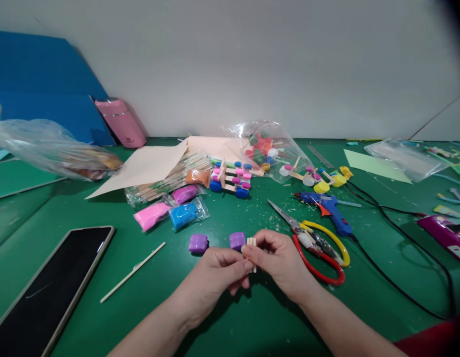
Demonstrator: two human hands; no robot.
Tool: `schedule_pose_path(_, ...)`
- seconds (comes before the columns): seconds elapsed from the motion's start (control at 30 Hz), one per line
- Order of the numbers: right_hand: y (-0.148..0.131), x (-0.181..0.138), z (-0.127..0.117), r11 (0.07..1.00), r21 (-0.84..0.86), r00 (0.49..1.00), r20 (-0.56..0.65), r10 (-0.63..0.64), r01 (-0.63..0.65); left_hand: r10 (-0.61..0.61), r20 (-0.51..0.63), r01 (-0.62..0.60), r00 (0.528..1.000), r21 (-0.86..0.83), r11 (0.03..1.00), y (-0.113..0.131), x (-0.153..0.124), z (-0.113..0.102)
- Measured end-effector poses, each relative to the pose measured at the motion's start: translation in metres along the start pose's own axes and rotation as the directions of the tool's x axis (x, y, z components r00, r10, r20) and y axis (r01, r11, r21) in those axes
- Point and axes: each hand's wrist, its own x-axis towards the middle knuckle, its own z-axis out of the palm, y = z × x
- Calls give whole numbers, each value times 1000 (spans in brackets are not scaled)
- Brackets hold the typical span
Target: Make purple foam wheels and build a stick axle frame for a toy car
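Note:
Between the fingertips of my right hand [278,253] is a small bundle of short wooden sticks [251,242], their cut ends standing together. My left hand [222,270] pinches at the same bundle from the other side, closed, with its thumb against the sticks. Just beyond my fingers lie two purple clay blocks, one at the left [198,243] and one close to the sticks [237,240]. A longer wooden stick [133,272] rests alone on the green table, left of my left hand. Scissors [312,243] with red and yellow handles lie open beside my right hand.
A blue glue gun [328,206] with a black cord lies at the right. Bagged clay [183,213], a stick-and-clay model [230,179] and a bag of colourful pieces [265,148] are behind. A phone [55,287] lies left; a pink bottle [122,123] leans at the wall.

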Motion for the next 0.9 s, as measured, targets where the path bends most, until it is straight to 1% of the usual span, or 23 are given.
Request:
schedule_pose_path(0.17,0,-1,1,1000,9,1000,-10,11,-11,9,-19,-9,1000,-18,1000,-1,-1,1)
schedule_pose_path(0.37,-1,-2,2,1000,0,999,-52,-4,4,19,-47,-21,999,-59,998,-2,-1,3)
schedule_pose_path(0.47,-2,-2,2,1000,-6,999,-39,5,-6,16,-41,-19,999,-72,997,-1,-1,4)
schedule_pose_path(0.7,0,-1,0,1000,-21,999,-32,-17,17,2,-28,-4,1000,-78,997,-2,0,3)
schedule_pose_path(0.9,0,-1,1,1000,-8,999,-38,-10,10,-20,29,22,999,-86,996,0,-1,2)
